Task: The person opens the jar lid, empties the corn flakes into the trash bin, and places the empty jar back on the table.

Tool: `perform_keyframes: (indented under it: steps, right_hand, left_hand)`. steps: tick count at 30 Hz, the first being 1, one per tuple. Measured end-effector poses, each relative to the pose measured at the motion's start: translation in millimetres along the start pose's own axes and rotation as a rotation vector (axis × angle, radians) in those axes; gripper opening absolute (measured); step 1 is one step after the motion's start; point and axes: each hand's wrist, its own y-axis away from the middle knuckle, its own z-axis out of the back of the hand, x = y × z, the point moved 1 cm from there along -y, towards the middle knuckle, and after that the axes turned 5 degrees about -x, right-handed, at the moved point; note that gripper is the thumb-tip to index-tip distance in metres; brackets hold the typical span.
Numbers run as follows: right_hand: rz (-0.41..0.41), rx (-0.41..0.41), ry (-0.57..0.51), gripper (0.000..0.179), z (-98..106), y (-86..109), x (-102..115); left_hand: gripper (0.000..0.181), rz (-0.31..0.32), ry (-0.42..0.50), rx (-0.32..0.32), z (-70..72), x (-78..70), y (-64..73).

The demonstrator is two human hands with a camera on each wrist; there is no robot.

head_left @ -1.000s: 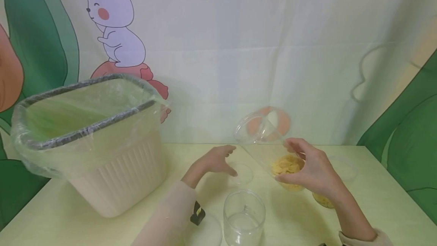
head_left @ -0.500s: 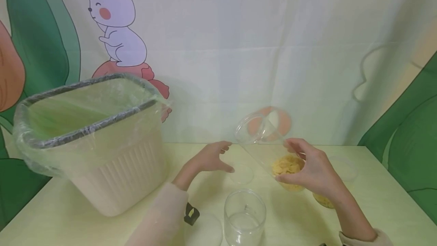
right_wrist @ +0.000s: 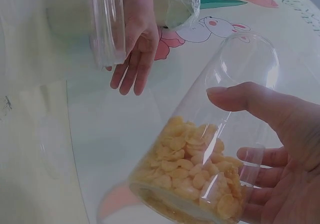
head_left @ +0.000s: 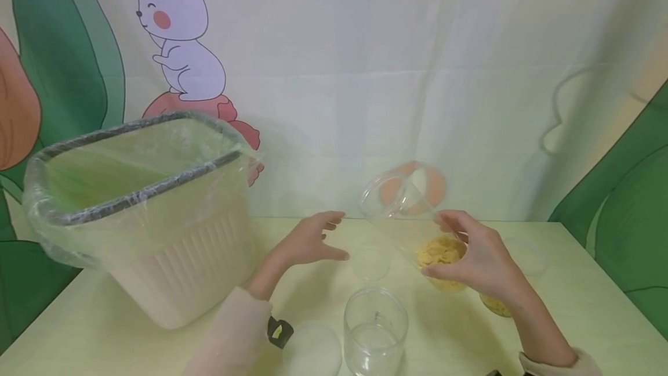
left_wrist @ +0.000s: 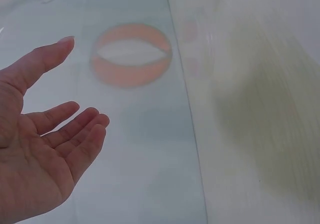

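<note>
My right hand (head_left: 482,260) grips a tall clear jar (head_left: 399,219), tilted with its mouth up and to the left. Yellow flakes (right_wrist: 192,169) fill its lower part in the right wrist view. To the left of that jar, my left hand (head_left: 308,239) is in the air with fingers spread and nothing in it; the left wrist view also shows its palm (left_wrist: 35,169) bare. A thin clear disc, perhaps a lid (head_left: 369,263), lies on the table between the hands. Nearer me stands a clear glass jar (head_left: 374,335) with nothing visible inside.
A bin (head_left: 182,266) lined with a clear bag stands at the left. Another clear container with yellow flakes (head_left: 496,305) is partly hidden behind my right forearm. A round pale disc (head_left: 313,353) lies beside the glass jar. A printed curtain (head_left: 323,103) hangs behind the table.
My left hand has drawn leftward and slightly up, away from the tilted jar. The right hand and its jar have hardly moved.
</note>
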Motion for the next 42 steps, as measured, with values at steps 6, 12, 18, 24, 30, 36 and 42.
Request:
perform_keyframes:
  steps: [6, 12, 18, 24, 30, 36, 42]
  right_hand:
    - [-0.001, 0.006, 0.002, 0.078, -2, -0.7, -2]
    - [-0.014, 0.012, 0.0, 0.079, -2, -0.8, -1]
    - [-0.016, 0.01, 0.002, 0.079, -2, -1.0, -1]
    - [-0.023, 0.008, 0.004, 0.081, -2, -0.5, 0]
    - [-0.018, 0.005, -0.004, 0.08, -1, -0.3, 1]
    - [-0.028, 0.013, -0.004, 0.079, -3, 0.4, 1]
    - [-0.015, 0.002, -0.001, 0.077, -5, 0.1, 0]
  left_hand:
    - [0.072, -0.018, 0.021, -0.041, 6.4, -4.9, 8.4]
    - [0.071, -0.024, 0.047, -0.079, 12.6, -10.1, 18.4]
    - [0.071, -0.042, 0.058, -0.102, 19.0, -15.1, 27.2]
    - [0.071, -0.054, 0.052, -0.144, 23.8, -18.8, 35.7]
    - [0.069, -0.08, 0.058, -0.189, 28.9, -19.2, 44.8]
    - [0.069, -0.086, 0.053, -0.235, 35.7, -24.3, 55.3]
    - [0.067, -0.096, 0.084, -0.286, 46.0, -31.5, 66.9]
